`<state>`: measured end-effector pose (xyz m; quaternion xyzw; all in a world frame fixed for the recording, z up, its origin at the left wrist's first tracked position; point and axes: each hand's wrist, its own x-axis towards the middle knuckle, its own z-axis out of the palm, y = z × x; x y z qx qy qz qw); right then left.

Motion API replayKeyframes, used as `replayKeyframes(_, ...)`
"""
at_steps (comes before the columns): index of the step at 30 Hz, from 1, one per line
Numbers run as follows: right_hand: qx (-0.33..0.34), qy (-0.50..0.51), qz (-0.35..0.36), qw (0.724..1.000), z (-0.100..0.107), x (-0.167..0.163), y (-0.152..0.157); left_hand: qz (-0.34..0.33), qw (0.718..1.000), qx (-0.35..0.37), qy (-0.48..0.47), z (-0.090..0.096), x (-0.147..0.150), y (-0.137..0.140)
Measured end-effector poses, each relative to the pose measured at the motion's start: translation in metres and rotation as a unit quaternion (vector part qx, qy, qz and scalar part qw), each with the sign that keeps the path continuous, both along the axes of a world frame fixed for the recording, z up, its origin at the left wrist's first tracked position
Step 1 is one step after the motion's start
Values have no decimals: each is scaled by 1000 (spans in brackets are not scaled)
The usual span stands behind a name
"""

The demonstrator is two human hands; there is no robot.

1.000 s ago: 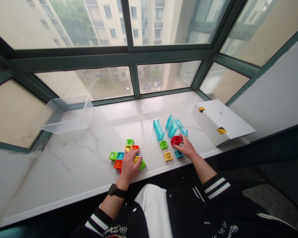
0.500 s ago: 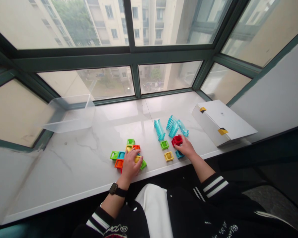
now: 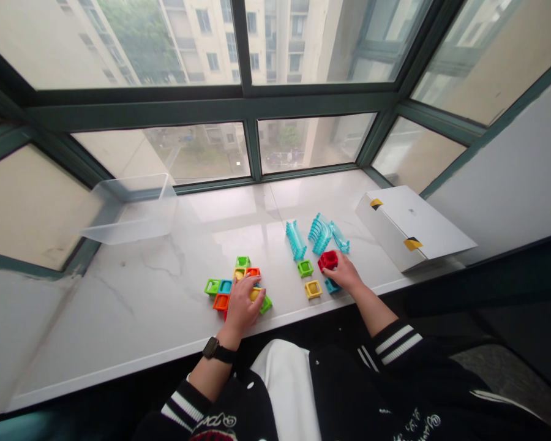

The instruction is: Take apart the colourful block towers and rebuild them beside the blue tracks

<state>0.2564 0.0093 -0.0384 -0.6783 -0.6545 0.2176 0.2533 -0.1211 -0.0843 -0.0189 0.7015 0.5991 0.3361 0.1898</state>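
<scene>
My left hand (image 3: 244, 301) lies over a cluster of joined coloured toy blocks (image 3: 221, 302), its fingers and thumb curved around some of them. Green, yellow, orange, blue and red blocks show around the hand; those beneath the palm are hidden. Closed on a red block (image 3: 327, 261), my right hand (image 3: 348, 272) is at the right of the loose pieces. A blue block (image 3: 332, 286) lies just below the red one, partly covered by the hand. To its left are a green block (image 3: 305, 268) and a yellow block (image 3: 313, 290).
Behind the loose blocks lie clear turquoise track pieces, one straight (image 3: 296, 240), one curved (image 3: 320, 234) and another (image 3: 340, 237). A clear plastic bin (image 3: 140, 229) stands at the back left. The white box (image 3: 416, 223) is at the right. Windows border the marble counter (image 3: 119, 318).
Both hands stay nearly in place, the left on the cluster and the right on the red block. The whole view has shifted very slightly.
</scene>
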Motion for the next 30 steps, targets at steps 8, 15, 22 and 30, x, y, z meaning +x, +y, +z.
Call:
replayKeyframes(8, 5, 6, -11, 1000, -2, 0, 0, 0, 1000, 4, -2, -3, -1, 1)
replayKeyframes(15, 8, 10, -16, 1000, -2, 0, -1, -4, 1000, 3, -8, -3, -1, 1)
replayKeyframes(22, -14, 49, 0, 999, 2, 9, -4, 0, 1000, -1, -8, -6, -2, 1)
replayKeyframes(30, 101, 15, 18, 995, 49, 16, -41, 15, 999, -14, -50, -6, -2, 0)
